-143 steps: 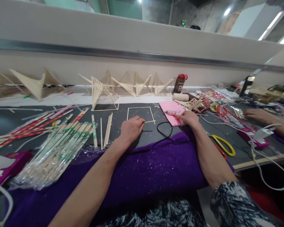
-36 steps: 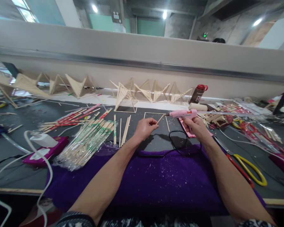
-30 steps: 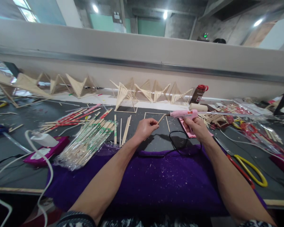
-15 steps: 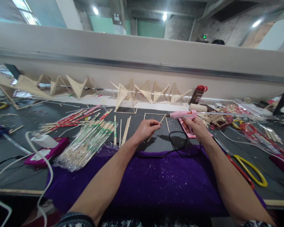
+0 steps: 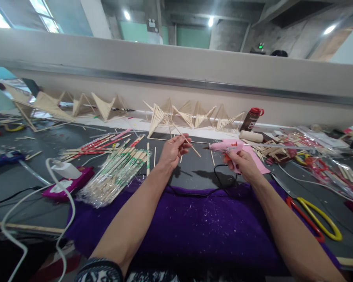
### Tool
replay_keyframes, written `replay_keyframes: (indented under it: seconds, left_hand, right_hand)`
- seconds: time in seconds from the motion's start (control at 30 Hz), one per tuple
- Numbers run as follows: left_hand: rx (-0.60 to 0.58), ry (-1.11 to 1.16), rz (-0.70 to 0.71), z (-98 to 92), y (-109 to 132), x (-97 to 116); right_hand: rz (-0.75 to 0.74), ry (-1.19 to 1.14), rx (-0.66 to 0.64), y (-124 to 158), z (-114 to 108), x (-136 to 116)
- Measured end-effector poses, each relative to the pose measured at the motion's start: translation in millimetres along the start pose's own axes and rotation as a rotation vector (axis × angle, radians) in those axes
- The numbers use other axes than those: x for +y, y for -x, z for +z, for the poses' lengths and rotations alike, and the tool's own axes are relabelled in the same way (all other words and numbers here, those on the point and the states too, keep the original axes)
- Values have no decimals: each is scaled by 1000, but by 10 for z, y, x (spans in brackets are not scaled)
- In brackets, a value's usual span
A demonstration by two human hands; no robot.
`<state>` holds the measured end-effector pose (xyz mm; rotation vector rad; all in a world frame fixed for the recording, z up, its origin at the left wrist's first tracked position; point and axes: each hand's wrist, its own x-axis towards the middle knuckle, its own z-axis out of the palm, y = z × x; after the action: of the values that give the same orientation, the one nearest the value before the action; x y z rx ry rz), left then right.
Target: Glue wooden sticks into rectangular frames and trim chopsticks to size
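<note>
My left hand (image 5: 176,149) pinches a thin wooden stick (image 5: 195,150), which slants down to the right above the dark tabletop. In my right hand (image 5: 240,161) is a pink hot glue gun (image 5: 227,146), its nozzle pointing left, a short way from the stick. A long clear glue stick (image 5: 270,145) runs out of the gun's rear. Behind my left hand, thin sticks (image 5: 212,157) lie on the table as a squarish outline, partly hidden by that hand. A pink sheet (image 5: 256,158) lies beneath the gun and my right hand.
Wooden-stick models (image 5: 159,117) stand along the back wall. Bagged sticks (image 5: 111,176) and a magenta power strip (image 5: 67,188) lie left. A bottle (image 5: 251,118) stands at back right, with scissors (image 5: 317,217) at front right. A black cord (image 5: 194,194) crosses the purple cloth (image 5: 176,223).
My left hand has turned and shifted left, so the stick now tilts the other way. The glue gun's nozzle, earlier at the stick's upper end, is now apart from it.
</note>
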<state>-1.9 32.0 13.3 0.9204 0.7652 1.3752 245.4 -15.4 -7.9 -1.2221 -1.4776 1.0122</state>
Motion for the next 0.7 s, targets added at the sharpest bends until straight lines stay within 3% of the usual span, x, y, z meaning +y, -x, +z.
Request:
replay_keyframes:
  seconds: [0.2, 0.7]
  left_hand:
    - [86, 147, 21, -33, -18, 87]
    - [75, 250, -44, -61, -49, -5]
  right_hand:
    - [-30, -11, 12, 36, 94, -42]
    - [-93, -14, 64, 37, 82, -49]
